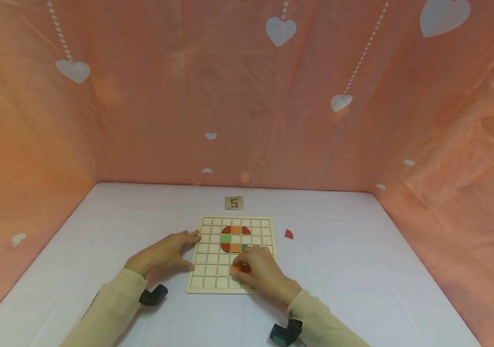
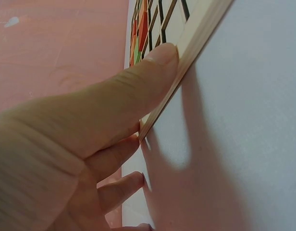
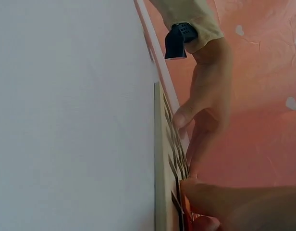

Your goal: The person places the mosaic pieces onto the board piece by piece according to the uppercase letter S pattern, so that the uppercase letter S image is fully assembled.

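A pale wooden grid board (image 1: 205, 283) lies on the table, holding red rounded, orange and green tiles in several cells. My left hand (image 1: 164, 253) spreads along its left side; the thumb (image 2: 160, 60) rests on the rim and the fingertips touch the edge. Over the lower right of the board, my right hand (image 1: 266, 277) is bent down, thumb and index finger pinching a square orange tile (image 1: 232, 270) at a cell. A dark red tile (image 1: 245, 268) shows beneath that hand, and a green tile (image 1: 244, 247) peeks out above it. Several cells are hidden by the hand.
A loose red quarter-round tile (image 1: 288, 234) lies right of the board. Behind the board is a small patterned card (image 1: 234, 203) with a figure like a 5. White table (image 1: 338, 250) surrounds them, with pink heart-printed cloth (image 1: 238, 96) around its back and sides.
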A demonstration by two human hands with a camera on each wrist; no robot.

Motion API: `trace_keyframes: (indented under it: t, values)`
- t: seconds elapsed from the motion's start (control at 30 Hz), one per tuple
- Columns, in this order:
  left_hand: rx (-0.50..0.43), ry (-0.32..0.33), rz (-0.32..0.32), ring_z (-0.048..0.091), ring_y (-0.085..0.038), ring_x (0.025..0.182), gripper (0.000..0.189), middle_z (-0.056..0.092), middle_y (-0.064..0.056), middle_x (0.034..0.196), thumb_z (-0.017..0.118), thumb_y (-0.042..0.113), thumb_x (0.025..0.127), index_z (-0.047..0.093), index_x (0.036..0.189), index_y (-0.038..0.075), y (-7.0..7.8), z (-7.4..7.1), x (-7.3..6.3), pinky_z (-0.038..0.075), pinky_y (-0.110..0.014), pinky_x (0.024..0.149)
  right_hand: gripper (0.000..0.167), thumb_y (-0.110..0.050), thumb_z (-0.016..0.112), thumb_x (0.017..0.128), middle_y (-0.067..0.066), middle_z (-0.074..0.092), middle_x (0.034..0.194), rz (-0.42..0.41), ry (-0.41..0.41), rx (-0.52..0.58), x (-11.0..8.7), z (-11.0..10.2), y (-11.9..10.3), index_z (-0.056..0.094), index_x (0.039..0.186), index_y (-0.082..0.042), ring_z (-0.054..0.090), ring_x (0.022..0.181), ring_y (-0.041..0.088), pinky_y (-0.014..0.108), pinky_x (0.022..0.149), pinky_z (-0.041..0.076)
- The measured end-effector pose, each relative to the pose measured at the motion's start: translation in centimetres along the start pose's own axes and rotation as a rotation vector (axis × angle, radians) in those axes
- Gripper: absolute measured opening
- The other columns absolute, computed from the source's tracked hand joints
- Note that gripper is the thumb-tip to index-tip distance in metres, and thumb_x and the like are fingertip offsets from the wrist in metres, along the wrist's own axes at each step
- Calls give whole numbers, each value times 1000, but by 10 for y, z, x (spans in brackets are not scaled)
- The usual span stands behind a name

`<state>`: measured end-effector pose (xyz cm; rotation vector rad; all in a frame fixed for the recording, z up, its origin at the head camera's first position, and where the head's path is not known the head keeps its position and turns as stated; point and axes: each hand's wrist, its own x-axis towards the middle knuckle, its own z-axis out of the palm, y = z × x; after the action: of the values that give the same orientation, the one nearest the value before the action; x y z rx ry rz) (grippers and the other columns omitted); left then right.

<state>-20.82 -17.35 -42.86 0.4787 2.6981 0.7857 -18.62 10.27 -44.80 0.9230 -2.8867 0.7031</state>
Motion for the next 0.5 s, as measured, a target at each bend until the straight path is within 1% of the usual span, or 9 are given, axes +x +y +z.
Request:
trace_keyframes:
  t: [0.1,0.17,0.23,0.33,0.4,0.5]
  values:
    - [-17,0,0,26,-47,152,83,39,-14,162,88,19,75,51,147,4,-1,0,0,24,-65,123,18,-34,77,89,-9,71,95,-3,5,33,1,-4,5,78,100,-19,56,93,9,31,86,43]
    - [-25,0,-3,25,-47,152,83,38,-14,162,88,19,75,50,148,4,-1,1,0,24,-65,123,17,-31,77,89,-6,72,100,7,42,68,3,-11,13,78,101,-17,58,98,13,36,90,46]
    - [-31,2,-6,26,-47,152,84,38,-14,163,88,19,75,50,148,4,0,1,0,25,-64,123,18,-25,77,89,0,73,105,41,97,111,5,-19,24,77,103,-13,61,102,19,41,92,50]
    - [-25,0,-15,26,-48,152,84,38,-14,163,88,19,75,50,148,6,1,1,0,25,-65,123,20,-17,76,89,7,73,110,123,178,159,7,-31,44,76,106,-8,63,106,26,46,94,52]
    - [-22,-1,-23,26,-47,152,83,39,-13,163,88,19,75,51,148,6,2,1,0,25,-64,123,23,-16,75,90,10,72,114,187,200,176,7,-38,58,75,111,-6,63,106,28,48,93,54]
    - [-19,-1,-30,26,-47,152,83,38,-13,163,88,19,75,51,148,6,3,0,-2,25,-65,123,26,-14,72,92,14,70,119,244,220,156,6,-44,76,73,116,-5,63,108,29,49,96,53]
